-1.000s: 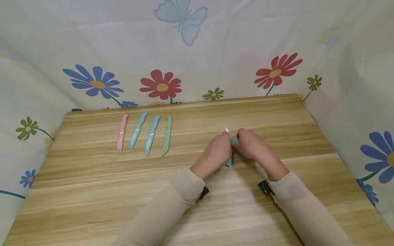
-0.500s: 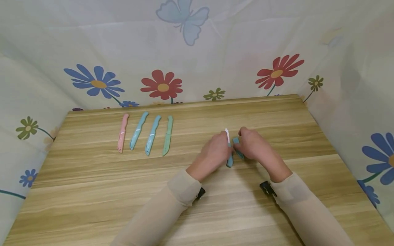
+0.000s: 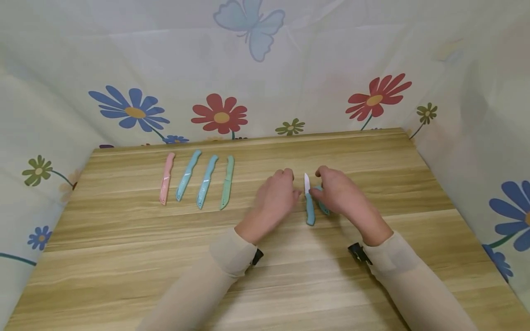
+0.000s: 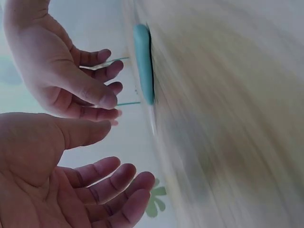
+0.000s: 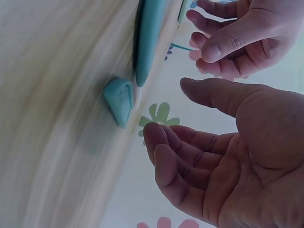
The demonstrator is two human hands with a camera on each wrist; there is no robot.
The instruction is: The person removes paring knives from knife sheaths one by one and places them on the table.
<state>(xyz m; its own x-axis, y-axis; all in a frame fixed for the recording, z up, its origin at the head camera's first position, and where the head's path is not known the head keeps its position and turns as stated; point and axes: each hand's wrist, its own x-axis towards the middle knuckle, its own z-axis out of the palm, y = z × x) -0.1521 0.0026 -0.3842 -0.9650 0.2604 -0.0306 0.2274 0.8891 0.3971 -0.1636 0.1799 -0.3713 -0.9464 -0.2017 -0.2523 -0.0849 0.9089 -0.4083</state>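
Note:
A small knife (image 3: 310, 209) with a teal handle and a bare pale blade lies on the table, blade pointing away from me. Close to its right is a teal sheath (image 3: 324, 208), partly covered by my right hand (image 3: 338, 192) in the head view. In the right wrist view the sheath (image 5: 118, 102) lies flat, apart from that hand's loosely bent fingers. My left hand (image 3: 275, 198) hovers left of the knife, fingers loose. The left wrist view shows a gap between this hand (image 4: 71, 180) and the knife handle (image 4: 143, 64). Neither hand holds anything.
Farther left, a pink sheathed knife (image 3: 167, 179), two blue sheathed knives (image 3: 188, 175) and a green sheathed knife (image 3: 227, 183) lie in a row. The wood-grain table (image 3: 136, 257) meets a flower-printed curtain (image 3: 314, 69) at its back and sides.
My left hand has let go of the knife and drawn away leftward, uncovering it. The right hand has let go of the sheath and lifted slightly.

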